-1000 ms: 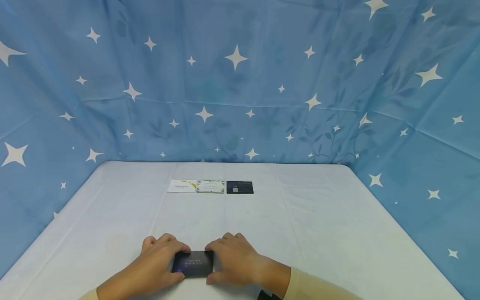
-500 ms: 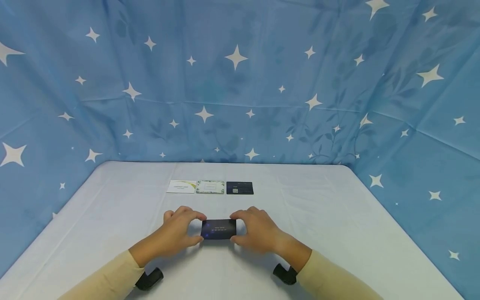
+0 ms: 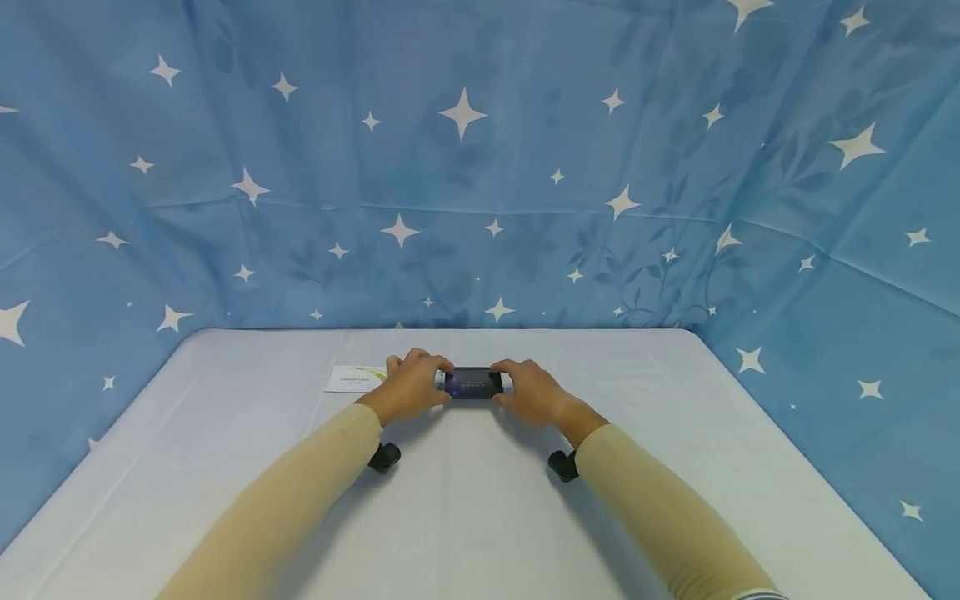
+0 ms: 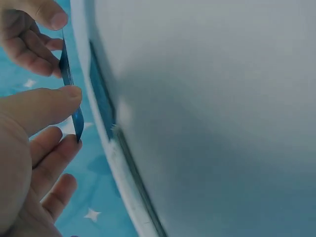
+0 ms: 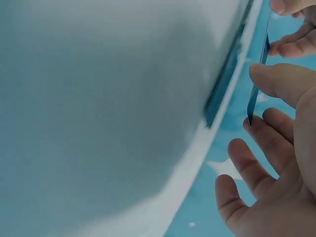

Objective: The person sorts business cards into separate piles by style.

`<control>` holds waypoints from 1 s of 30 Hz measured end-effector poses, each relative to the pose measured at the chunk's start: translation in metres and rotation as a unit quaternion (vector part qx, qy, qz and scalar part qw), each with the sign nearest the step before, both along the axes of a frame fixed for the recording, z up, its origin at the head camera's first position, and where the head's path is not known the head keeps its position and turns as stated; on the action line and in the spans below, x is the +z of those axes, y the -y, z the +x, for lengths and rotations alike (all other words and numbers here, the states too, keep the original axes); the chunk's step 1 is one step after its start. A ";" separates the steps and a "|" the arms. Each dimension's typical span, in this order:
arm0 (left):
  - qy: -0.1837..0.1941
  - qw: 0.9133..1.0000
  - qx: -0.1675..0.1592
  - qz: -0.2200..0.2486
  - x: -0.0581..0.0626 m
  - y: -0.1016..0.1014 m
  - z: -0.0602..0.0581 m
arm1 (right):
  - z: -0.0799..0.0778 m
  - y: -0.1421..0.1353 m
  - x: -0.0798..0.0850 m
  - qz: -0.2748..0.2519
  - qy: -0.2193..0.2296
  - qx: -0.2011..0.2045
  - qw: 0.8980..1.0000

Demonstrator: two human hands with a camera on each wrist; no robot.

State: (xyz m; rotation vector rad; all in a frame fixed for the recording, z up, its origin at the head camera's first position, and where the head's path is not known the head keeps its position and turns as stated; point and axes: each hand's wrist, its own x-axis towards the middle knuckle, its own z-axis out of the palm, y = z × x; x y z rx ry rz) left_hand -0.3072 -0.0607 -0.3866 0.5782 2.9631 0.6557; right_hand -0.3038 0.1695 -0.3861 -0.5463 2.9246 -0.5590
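Observation:
Both hands hold a dark card with small pale print (image 3: 472, 383), one at each short end, raised off the table near its far side. My left hand (image 3: 412, 385) pinches the left end between thumb and fingers, and my right hand (image 3: 531, 392) does the same at the right end. Both wrist views show this card edge-on, thin and slightly bent. Behind the left hand lies a white card with a yellow-green curve (image 3: 356, 379). The rest of that row is largely hidden in the head view; in the right wrist view a dark card (image 5: 222, 91) lies flat on the table.
A white cloth covers the table (image 3: 465, 517), whose far edge runs just beyond the cards. Behind it hangs a blue curtain with white stars (image 3: 480, 167). Black wrist devices (image 3: 564, 465) sit under both forearms.
Both hands have carried the dark card from near the front of the table up and away to the far row of cards, slightly rightward. They now block the view of most of that row.

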 end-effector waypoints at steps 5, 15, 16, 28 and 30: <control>-0.005 1.000 0.013 -0.010 -0.005 -0.008 -0.016 | -0.019 0.002 -0.005 0.006 0.005 -0.005 1.000; 0.006 0.999 0.030 -0.014 -0.008 -0.014 -0.026 | -0.033 0.001 -0.009 0.013 0.024 -0.022 0.999; 0.006 0.999 0.031 -0.015 -0.008 -0.014 -0.027 | -0.035 0.001 -0.010 0.012 0.025 -0.023 0.999; 0.025 0.999 0.035 -0.028 -0.012 -0.015 -0.034 | -0.039 0.005 -0.015 0.012 0.046 -0.044 0.998; 0.026 0.998 0.036 -0.034 -0.013 -0.014 -0.034 | -0.039 0.006 -0.016 0.008 0.042 -0.044 0.998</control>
